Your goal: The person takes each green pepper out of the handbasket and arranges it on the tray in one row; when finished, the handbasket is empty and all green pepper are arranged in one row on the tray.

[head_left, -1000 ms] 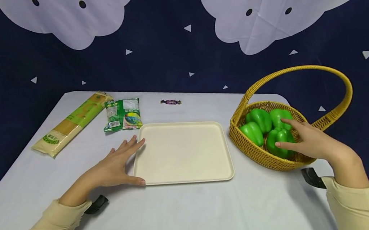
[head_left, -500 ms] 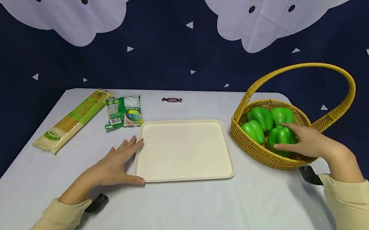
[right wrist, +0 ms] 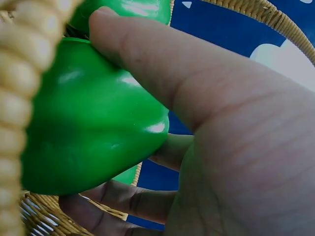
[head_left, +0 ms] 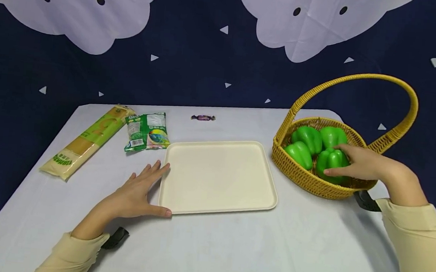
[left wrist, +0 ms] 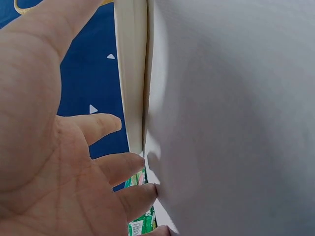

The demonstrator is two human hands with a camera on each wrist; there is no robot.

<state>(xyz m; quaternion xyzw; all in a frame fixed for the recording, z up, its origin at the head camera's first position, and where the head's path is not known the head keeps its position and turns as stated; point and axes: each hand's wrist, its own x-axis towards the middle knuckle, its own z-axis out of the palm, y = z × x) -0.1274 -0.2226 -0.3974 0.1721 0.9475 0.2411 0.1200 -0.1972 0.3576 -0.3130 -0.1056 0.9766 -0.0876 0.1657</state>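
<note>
My right hand (head_left: 366, 162) reaches into the wicker basket (head_left: 306, 183) and grips the front green bell pepper (head_left: 329, 162). In the right wrist view the thumb lies along one side of that bell pepper (right wrist: 93, 118) and the fingers curl under the other. Three more green peppers (head_left: 308, 139) lie beside it in the basket. On the left, my left hand (head_left: 132, 197) is spread at the near left corner of a cream rectangular tray (head_left: 218, 178), thumb and a fingertip at its rim. The left wrist view shows these fingers straight, next to the tray's edge (left wrist: 133, 73).
A long yellow-green packet (head_left: 90, 141) and a green snack bag (head_left: 147, 132) lie left of the tray. A small purple wrapped candy (head_left: 203, 117) lies behind it. The basket's tall handle (head_left: 361, 79) arches over the peppers. A dark blue curtain (head_left: 190, 44) hangs behind the table.
My right hand has lowered into the basket, and its fingers have closed round the front bell pepper. The left hand has stayed at the tray.
</note>
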